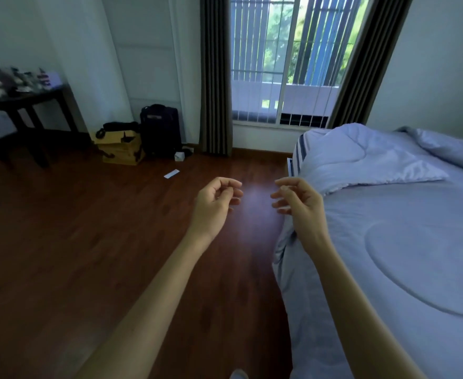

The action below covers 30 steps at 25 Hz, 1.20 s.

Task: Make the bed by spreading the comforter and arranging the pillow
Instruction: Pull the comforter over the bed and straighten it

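Observation:
A pale blue comforter (405,242) covers the bed on the right, with a stitched circle on its near part. Its far corner (361,160) is folded back on itself, showing a striped sheet edge at the bed's left corner. My left hand (216,198) hangs over the wooden floor, fingers loosely curled, holding nothing. My right hand (298,201) hovers just left of the bed's edge, fingers loosely curled and empty, apart from the comforter. No pillow is clearly visible.
Wooden floor (115,242) stretches to the left. A cardboard box (122,150) and a dark suitcase (160,129) stand by the far wall. A dark table (25,105) with small items is at far left. A window with curtains (215,75) is ahead.

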Tool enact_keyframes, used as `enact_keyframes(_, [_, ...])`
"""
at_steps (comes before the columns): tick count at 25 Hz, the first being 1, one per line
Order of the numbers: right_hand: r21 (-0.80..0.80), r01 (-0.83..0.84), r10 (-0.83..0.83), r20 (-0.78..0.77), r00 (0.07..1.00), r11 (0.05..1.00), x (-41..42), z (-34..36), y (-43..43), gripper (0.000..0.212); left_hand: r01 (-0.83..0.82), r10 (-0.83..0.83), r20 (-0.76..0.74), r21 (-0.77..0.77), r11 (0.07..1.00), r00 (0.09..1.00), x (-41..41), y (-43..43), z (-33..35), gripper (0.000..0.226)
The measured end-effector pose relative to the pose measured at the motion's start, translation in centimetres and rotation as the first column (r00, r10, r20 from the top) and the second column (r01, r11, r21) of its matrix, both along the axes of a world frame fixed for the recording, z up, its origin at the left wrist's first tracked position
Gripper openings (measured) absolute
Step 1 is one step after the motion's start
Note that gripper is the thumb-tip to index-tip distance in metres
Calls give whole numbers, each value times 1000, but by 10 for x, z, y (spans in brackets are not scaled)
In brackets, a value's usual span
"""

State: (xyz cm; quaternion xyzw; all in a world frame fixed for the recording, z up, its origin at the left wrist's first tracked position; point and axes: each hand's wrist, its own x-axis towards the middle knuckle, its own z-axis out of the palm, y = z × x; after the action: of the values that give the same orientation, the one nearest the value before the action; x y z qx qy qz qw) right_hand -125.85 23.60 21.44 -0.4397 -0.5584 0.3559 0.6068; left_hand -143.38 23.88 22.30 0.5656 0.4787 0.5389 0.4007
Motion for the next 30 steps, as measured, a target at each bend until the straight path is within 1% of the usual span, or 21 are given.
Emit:
enact_keyframes(3, [6, 13, -13, 9, 1000, 1000, 3, 8, 82, 23, 49, -49, -9, 11, 999, 999, 5, 83, 9, 20])
enact_keyframes(6, [20, 14, -14, -1, 1000, 1000, 8, 21, 159, 22, 98, -95, -69, 44, 994, 993, 6, 156, 21, 21])
enact_keyframes(8, [5, 21, -21, 25, 999, 1000, 12, 26, 201, 21, 90, -87, -74, 42, 995, 993, 5, 202, 27, 23])
enact_keyframes(12, [-17, 58, -58, 20, 998, 998, 34, 21, 277, 21, 114, -110, -72, 48, 992, 991, 21, 297, 32, 23])
enact_keyframes(14, [-50, 116, -116, 10, 993, 992, 51, 16, 316, 21, 153, -151, -71, 26, 988, 986, 36, 346, 28, 23])
enact_keyframes(18, [-68, 270, -271, -6, 963, 960, 94, 7, 404, 16, 292, -292, -68, -9, 956, 954, 81, 456, 9, 23])
enact_keyframes(22, [-65, 447, -448, -2, 894, 892, 140, 7, 477, 17, 446, -448, -106, -35, 894, 888, 131, 561, 5, 22])
enact_keyframes(24, [-57, 535, -536, -14, 844, 843, 165, 8, 505, 18, 524, -521, -113, -8, 852, 846, 162, 607, 12, 23])
enact_keyframes(26, [-82, 620, -623, -19, 782, 780, 193, 2, 524, 21, 597, -597, -100, -31, 801, 796, 199, 641, 12, 26])
enact_keyframes(28, [-96, 686, -691, -33, 722, 721, 221, -6, 540, 24, 686, -687, -109, -48, 726, 719, 240, 666, 10, 29])
enact_keyframes(30, [-135, 748, -757, -35, 652, 650, 256, -21, 555, 25, 771, -774, -146, -86, 631, 617, 287, 690, -3, 30])
